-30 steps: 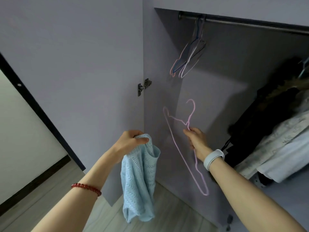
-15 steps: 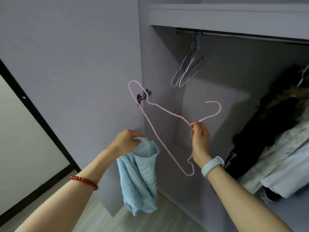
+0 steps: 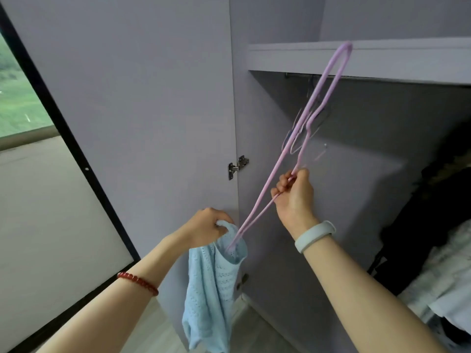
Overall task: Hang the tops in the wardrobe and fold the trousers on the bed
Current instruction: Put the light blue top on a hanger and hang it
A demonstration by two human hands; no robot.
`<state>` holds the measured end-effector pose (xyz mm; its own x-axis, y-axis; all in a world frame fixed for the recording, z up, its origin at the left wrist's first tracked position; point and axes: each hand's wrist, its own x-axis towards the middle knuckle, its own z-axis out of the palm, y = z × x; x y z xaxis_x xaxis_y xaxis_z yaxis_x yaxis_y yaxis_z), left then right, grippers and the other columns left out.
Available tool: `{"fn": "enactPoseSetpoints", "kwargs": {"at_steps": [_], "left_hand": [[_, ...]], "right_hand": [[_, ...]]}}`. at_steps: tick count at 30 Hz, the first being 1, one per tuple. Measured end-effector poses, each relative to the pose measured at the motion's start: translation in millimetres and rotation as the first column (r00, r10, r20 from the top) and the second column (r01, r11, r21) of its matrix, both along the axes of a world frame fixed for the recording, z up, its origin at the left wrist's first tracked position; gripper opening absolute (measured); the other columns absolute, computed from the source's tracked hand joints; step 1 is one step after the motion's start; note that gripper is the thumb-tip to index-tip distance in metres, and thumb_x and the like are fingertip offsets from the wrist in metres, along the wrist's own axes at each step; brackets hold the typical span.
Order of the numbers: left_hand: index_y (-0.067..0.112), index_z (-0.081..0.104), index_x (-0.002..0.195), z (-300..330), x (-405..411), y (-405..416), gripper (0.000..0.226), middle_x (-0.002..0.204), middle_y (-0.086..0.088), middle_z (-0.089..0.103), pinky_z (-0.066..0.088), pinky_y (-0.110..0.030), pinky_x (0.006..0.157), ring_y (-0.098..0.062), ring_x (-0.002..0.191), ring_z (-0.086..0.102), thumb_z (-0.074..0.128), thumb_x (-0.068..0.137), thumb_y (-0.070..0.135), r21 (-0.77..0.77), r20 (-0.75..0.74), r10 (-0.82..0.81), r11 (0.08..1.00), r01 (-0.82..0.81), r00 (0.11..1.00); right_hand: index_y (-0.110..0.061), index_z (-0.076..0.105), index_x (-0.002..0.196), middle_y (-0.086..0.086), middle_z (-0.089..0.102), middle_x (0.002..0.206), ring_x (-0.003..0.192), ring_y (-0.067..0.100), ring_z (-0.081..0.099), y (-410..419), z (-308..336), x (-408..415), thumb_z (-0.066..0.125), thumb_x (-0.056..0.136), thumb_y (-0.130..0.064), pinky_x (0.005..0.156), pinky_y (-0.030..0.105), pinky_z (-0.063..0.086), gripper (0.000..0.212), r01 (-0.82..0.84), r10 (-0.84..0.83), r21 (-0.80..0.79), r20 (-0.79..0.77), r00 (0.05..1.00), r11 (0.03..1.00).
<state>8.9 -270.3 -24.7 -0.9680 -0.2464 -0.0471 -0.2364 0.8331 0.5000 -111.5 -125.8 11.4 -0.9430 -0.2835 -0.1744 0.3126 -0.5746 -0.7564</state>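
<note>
A light blue knitted top (image 3: 212,289) hangs from my left hand (image 3: 207,226), which grips its upper edge in front of the open wardrobe. My right hand (image 3: 293,193) grips a pink wire hanger (image 3: 319,98) near its neck. The hanger stands tilted, one end high by the shelf edge. Its lower end reaches down into the opening of the top beside my left hand.
The wardrobe door (image 3: 142,110) stands open on the left with a metal hinge (image 3: 237,167). A shelf (image 3: 382,59) lies above the rail, where several empty hangers (image 3: 297,138) hang. Dark and white clothes (image 3: 438,225) hang at the right. A window (image 3: 17,98) is far left.
My right hand has lifted and swung the pink hanger, so one end now points up and the other dips into the top's opening. My view has tilted upward.
</note>
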Motion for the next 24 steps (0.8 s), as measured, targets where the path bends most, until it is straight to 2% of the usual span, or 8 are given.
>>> {"fn": "enactPoseSetpoints", "kwargs": {"at_steps": [4,6,10,12,14,16,21,24], "left_hand": [[0.014,0.07,0.093,34.6,10.4,2.5,0.024,0.081,0.009,0.065,0.041,-0.006,0.059,0.007,0.063,0.056,0.058,0.085,-0.005,0.238,-0.169,0.026,0.971,0.016,0.985],[0.018,0.067,0.088,54.6,19.8,-2.6,0.022,0.086,0.007,0.065,0.051,-0.013,0.07,0.003,0.074,0.062,0.063,0.082,-0.003,0.367,-0.256,0.014,0.926,0.084,0.967],[0.01,0.066,0.095,69.0,35.4,-19.7,0.023,0.089,0.0,0.065,0.049,-0.011,0.071,0.009,0.074,0.061,0.064,0.081,-0.008,0.273,-0.254,-0.006,0.959,0.077,0.967],[0.006,0.067,0.096,66.9,46.1,-31.1,0.019,0.091,-0.012,0.066,0.052,-0.015,0.07,-0.001,0.075,0.062,0.062,0.082,-0.007,0.39,-0.181,0.087,0.921,-0.009,0.98],[0.008,0.068,0.099,63.0,54.1,-40.7,0.024,0.102,-0.019,0.066,0.053,-0.022,0.08,-0.017,0.088,0.063,0.062,0.082,-0.007,0.518,-0.147,0.141,0.854,-0.045,0.979],[0.01,0.068,0.098,60.0,56.5,-47.9,0.026,0.103,-0.009,0.068,0.053,-0.025,0.082,-0.015,0.093,0.065,0.063,0.081,-0.008,0.541,-0.195,0.146,0.841,-0.018,0.97],[0.015,0.064,0.095,45.4,49.2,-54.1,0.023,0.091,0.001,0.064,0.046,-0.017,0.065,-0.012,0.077,0.061,0.063,0.082,-0.003,0.041,-0.106,0.091,0.995,-0.088,0.99],[0.02,0.059,0.089,18.5,47.8,-55.5,0.022,0.087,0.0,0.062,0.04,-0.023,0.064,-0.018,0.077,0.052,0.049,0.084,0.001,-0.206,-0.03,0.339,0.918,-0.337,0.94]], "right_hand": [[-0.019,0.034,0.06,-0.008,0.033,0.043,0.042,0.008,0.025,-18.9,-28.4,20.1,0.035,0.089,-0.008,0.05,0.023,0.022,0.031,-0.048,0.073,0.201,-0.12,0.99,0.978],[-0.013,0.041,0.066,-0.003,0.035,0.053,0.049,0.009,0.028,-23.3,-48.3,30.4,0.04,0.093,-0.008,0.049,0.019,0.027,0.028,-0.032,0.154,0.387,-0.287,0.946,0.921],[0.0,0.052,0.087,0.001,0.037,0.061,0.052,0.012,0.032,-15.8,-59.1,28.5,0.04,0.098,-0.018,0.042,0.012,0.029,0.024,0.019,0.344,0.61,-0.471,0.812,0.792],[0.004,0.056,0.095,0.011,0.054,0.067,0.055,0.028,0.047,-10.4,-52.3,17.0,0.036,0.1,-0.02,0.052,0.027,0.046,0.032,0.021,0.435,0.68,-0.492,0.755,0.733],[-0.002,0.053,0.093,0.019,0.066,0.089,0.08,0.044,0.057,-5.3,-49.3,5.2,0.033,0.101,-0.021,0.074,0.048,0.05,0.029,0.008,0.501,0.731,-0.476,0.723,0.683],[-0.008,0.048,0.089,0.013,0.064,0.084,0.073,0.032,0.058,-3.1,-53.6,-0.1,0.031,0.101,-0.023,0.066,0.039,0.048,0.026,0.026,0.553,0.785,-0.459,0.695,0.619],[-0.02,0.039,0.068,-0.003,0.041,0.052,0.045,0.009,0.037,-0.7,-51.9,-6.4,0.038,0.098,-0.012,0.046,0.023,0.029,0.031,0.287,0.374,0.697,-0.632,0.679,0.657],[-0.008,0.043,0.075,0.0,0.041,0.053,0.042,0.008,0.04,3.9,-32.4,-13.8,0.039,0.097,-0.006,0.039,0.015,0.028,0.022,0.372,0.243,0.6,-0.701,0.67,0.708]]}}
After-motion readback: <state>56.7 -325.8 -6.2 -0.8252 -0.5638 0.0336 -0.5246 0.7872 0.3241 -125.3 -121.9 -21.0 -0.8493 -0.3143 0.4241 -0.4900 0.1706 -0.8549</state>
